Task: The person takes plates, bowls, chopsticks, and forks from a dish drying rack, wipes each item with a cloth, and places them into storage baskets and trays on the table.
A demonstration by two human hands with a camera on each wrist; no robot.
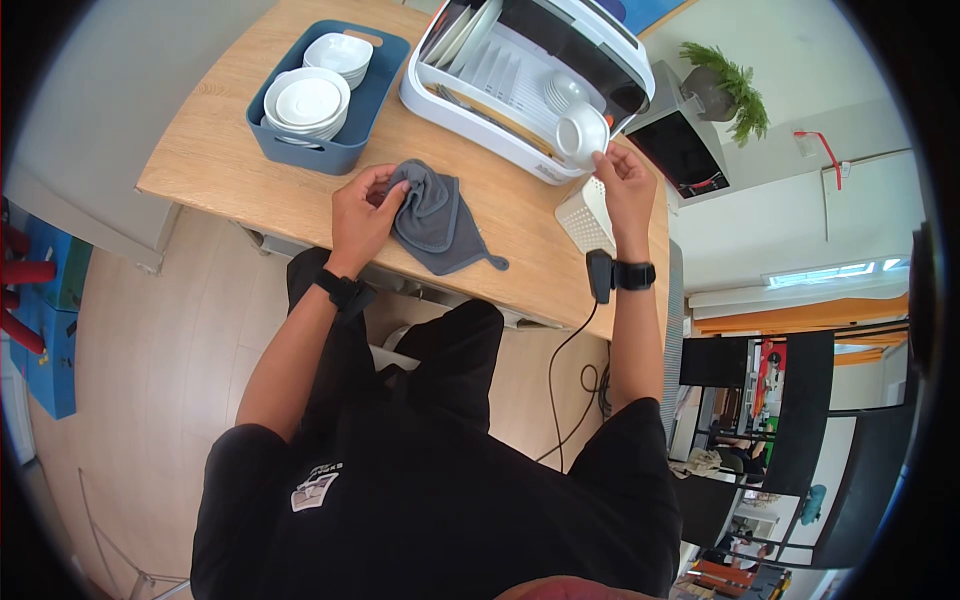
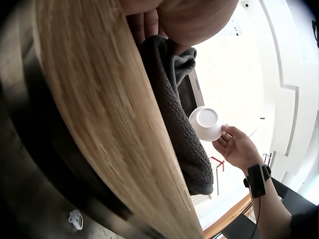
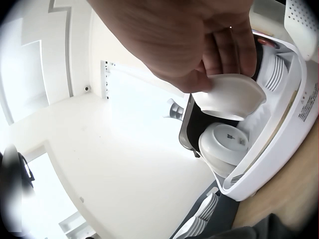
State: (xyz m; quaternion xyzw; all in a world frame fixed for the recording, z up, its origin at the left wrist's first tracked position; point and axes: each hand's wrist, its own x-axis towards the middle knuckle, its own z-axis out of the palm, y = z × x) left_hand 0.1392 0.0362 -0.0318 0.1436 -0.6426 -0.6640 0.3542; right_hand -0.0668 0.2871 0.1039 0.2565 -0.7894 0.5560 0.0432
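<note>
My right hand [image 1: 629, 192] pinches a small white bowl [image 1: 581, 137] by its rim, fingers and thumb on the edge. The bowl is tilted over the front right of the white dish rack [image 1: 475, 128]; its round foot faces the left wrist view. In the left wrist view the same bowl [image 2: 206, 123] shows in the air beside the cloth. A grey cloth [image 1: 437, 225], bunched at its top, is gripped between the thumb and fingers of my left hand [image 1: 361, 222]. Its lower part, with a hanging loop, spreads near the table's front edge.
On the left stands a blue tub [image 1: 378, 95] with stacked white bowls [image 1: 306, 102]. Inside the rack are upright plates [image 1: 474, 35] and more bowls [image 1: 566, 92]. A perforated white basket [image 1: 578, 216] sits beneath my right hand, and a black cable [image 1: 553, 390] hangs from that wrist.
</note>
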